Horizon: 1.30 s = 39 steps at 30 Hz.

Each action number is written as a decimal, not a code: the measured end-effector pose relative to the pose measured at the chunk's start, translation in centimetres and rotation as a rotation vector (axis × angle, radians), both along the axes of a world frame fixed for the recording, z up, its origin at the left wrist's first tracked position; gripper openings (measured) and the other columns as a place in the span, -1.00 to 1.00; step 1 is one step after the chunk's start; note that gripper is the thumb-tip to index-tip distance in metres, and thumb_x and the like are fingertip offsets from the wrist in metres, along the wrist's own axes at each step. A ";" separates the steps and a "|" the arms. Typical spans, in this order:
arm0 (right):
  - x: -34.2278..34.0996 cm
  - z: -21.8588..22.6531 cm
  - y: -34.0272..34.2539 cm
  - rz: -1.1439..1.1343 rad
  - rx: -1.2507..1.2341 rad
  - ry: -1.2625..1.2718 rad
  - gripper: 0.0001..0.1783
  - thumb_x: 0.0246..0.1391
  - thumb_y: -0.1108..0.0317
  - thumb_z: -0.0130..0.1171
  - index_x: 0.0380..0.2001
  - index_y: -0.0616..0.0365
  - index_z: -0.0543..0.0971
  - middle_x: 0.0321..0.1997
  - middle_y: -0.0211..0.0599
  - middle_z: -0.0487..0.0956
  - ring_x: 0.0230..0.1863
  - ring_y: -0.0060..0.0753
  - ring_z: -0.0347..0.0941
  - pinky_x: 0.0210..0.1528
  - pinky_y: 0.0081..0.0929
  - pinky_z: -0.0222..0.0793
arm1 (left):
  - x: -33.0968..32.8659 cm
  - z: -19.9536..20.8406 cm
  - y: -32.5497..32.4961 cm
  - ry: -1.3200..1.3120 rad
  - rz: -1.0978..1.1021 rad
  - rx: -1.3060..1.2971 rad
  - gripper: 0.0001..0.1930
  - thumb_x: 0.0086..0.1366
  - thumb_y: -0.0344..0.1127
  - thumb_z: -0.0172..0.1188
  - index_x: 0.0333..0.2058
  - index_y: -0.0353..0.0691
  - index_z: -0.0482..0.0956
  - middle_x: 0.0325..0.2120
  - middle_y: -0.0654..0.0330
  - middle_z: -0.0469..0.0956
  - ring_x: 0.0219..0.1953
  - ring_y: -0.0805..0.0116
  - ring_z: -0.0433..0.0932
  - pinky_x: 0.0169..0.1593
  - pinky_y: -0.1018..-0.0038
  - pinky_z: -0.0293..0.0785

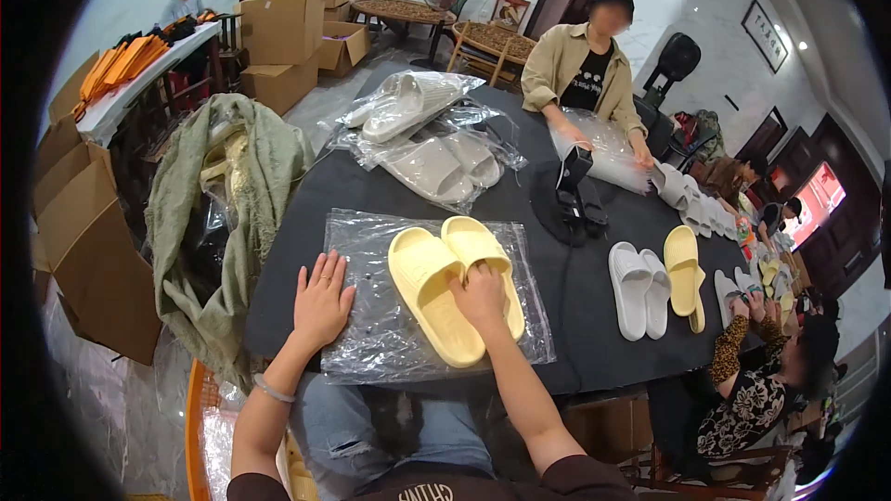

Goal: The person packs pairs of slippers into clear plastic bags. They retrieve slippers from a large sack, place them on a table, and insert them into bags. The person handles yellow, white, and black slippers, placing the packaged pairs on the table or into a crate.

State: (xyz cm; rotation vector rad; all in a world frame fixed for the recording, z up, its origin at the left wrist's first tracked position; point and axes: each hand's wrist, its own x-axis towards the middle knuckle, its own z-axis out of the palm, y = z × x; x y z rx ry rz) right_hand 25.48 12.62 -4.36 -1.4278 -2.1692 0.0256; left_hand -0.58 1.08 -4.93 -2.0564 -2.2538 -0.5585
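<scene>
A pair of pale yellow slippers (420, 263) lies side by side, toes away from me, on a flat clear plastic bag (360, 348) at the table's near edge. My right hand (483, 295) has its fingers curled at the strap of the right slipper, close against the left one; the fingertips are partly hidden there. My left hand (322, 304) lies flat, palm down and fingers slightly apart, on the left edge of the bag.
Bagged grey slippers (422, 162) are stacked farther back on the black table (297, 250). To the right stand loose grey slippers (638, 290) and another yellow pair (684, 269). A co-worker (589, 74) handles clear bags beyond a black device (575, 190). A green sack (223, 213) stands at left.
</scene>
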 end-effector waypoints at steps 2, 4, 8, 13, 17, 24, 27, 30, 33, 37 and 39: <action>0.2 0.4 0.0 0.007 -0.085 0.005 -0.54 0.02 0.03 0.12 -0.29 0.30 0.54 -0.21 -0.11 0.52 -0.10 -0.03 0.36 -0.08 -0.13 0.33 | 0.0 0.0 0.1 0.001 -0.001 -0.007 -0.45 0.34 -0.05 -0.15 0.22 -0.22 0.21 0.28 0.10 0.13 0.34 0.18 0.04 0.32 0.08 -0.11; 0.1 0.3 0.0 0.013 -0.103 0.015 -0.54 0.02 0.03 0.12 -0.31 0.29 0.55 -0.18 -0.12 0.51 -0.09 -0.04 0.36 -0.07 -0.14 0.33 | -0.1 0.2 0.0 -0.022 -0.001 -0.014 -0.45 0.34 -0.06 -0.15 0.22 -0.22 0.22 0.28 0.10 0.13 0.34 0.18 0.04 0.33 0.10 -0.13; 0.0 0.6 -0.3 0.004 -0.144 0.028 -0.55 0.02 0.03 0.12 -0.32 0.30 0.55 -0.18 -0.12 0.51 -0.09 -0.06 0.35 -0.06 -0.15 0.33 | -0.1 0.9 0.0 -0.063 -0.018 -0.040 -0.46 0.34 -0.08 -0.13 0.22 -0.24 0.22 0.28 0.09 0.12 0.34 0.17 0.03 0.33 0.10 -0.15; 0.1 0.4 -0.1 0.016 -0.076 0.057 -0.58 0.01 0.06 0.14 -0.35 0.29 0.54 -0.22 -0.14 0.51 -0.13 -0.05 0.36 -0.09 -0.16 0.33 | -0.1 0.9 0.1 -0.077 -0.026 -0.049 -0.46 0.33 -0.10 -0.12 0.21 -0.26 0.22 0.28 0.08 0.12 0.34 0.16 0.02 0.34 0.10 -0.17; 0.2 0.4 -0.1 0.016 -0.061 0.049 -0.58 0.01 0.07 0.14 -0.36 0.29 0.54 -0.24 -0.12 0.50 -0.14 -0.06 0.36 -0.12 -0.16 0.34 | -0.1 0.9 0.2 -0.081 -0.029 -0.061 -0.46 0.33 -0.12 -0.10 0.21 -0.26 0.22 0.28 0.08 0.11 0.34 0.15 0.02 0.34 0.10 -0.17; 0.0 0.8 -0.4 0.008 -0.079 0.063 -0.57 0.02 0.06 0.13 -0.36 0.31 0.55 -0.23 -0.12 0.50 -0.12 -0.07 0.35 -0.13 -0.16 0.37 | 0.0 1.1 0.2 -0.070 -0.023 -0.079 -0.46 0.33 -0.13 -0.09 0.22 -0.26 0.20 0.29 0.08 0.10 0.34 0.13 0.02 0.34 0.10 -0.16; 0.0 1.1 -0.4 0.004 -0.126 0.051 -0.56 0.03 0.06 0.12 -0.34 0.31 0.54 -0.21 -0.11 0.50 -0.10 -0.07 0.35 -0.11 -0.15 0.36 | 0.0 1.0 0.3 -0.069 -0.026 -0.077 -0.45 0.32 -0.13 -0.09 0.22 -0.26 0.19 0.29 0.09 0.11 0.34 0.14 0.02 0.34 0.10 -0.16; 0.1 0.8 -0.3 0.006 -0.126 0.044 -0.54 0.04 0.05 0.11 -0.30 0.32 0.54 -0.18 -0.10 0.50 -0.09 -0.06 0.35 -0.09 -0.14 0.36 | 0.0 1.0 0.3 -0.062 -0.019 -0.079 -0.45 0.32 -0.13 -0.09 0.22 -0.26 0.19 0.29 0.09 0.11 0.34 0.14 0.02 0.34 0.10 -0.16; 0.1 0.9 -0.3 0.001 -0.147 0.027 -0.53 0.04 0.04 0.10 -0.28 0.32 0.53 -0.16 -0.10 0.50 -0.07 -0.06 0.35 -0.08 -0.14 0.35 | 0.1 1.1 0.3 -0.062 -0.019 -0.082 -0.45 0.32 -0.13 -0.09 0.22 -0.25 0.20 0.28 0.09 0.12 0.34 0.15 0.02 0.34 0.11 -0.16; 0.2 0.7 -0.2 0.006 -0.133 0.032 -0.53 0.04 0.04 0.10 -0.28 0.32 0.53 -0.16 -0.10 0.50 -0.08 -0.07 0.35 -0.08 -0.15 0.35 | 0.1 1.0 0.3 -0.064 -0.018 -0.079 -0.46 0.32 -0.13 -0.09 0.22 -0.25 0.20 0.28 0.09 0.12 0.34 0.15 0.02 0.34 0.11 -0.16; 0.1 0.7 -0.2 0.008 -0.130 0.040 -0.54 0.04 0.04 0.10 -0.29 0.32 0.54 -0.17 -0.10 0.50 -0.09 -0.07 0.35 -0.09 -0.15 0.35 | 0.1 1.1 0.3 -0.065 -0.019 -0.081 -0.46 0.33 -0.13 -0.10 0.22 -0.25 0.21 0.28 0.09 0.12 0.34 0.15 0.02 0.34 0.11 -0.17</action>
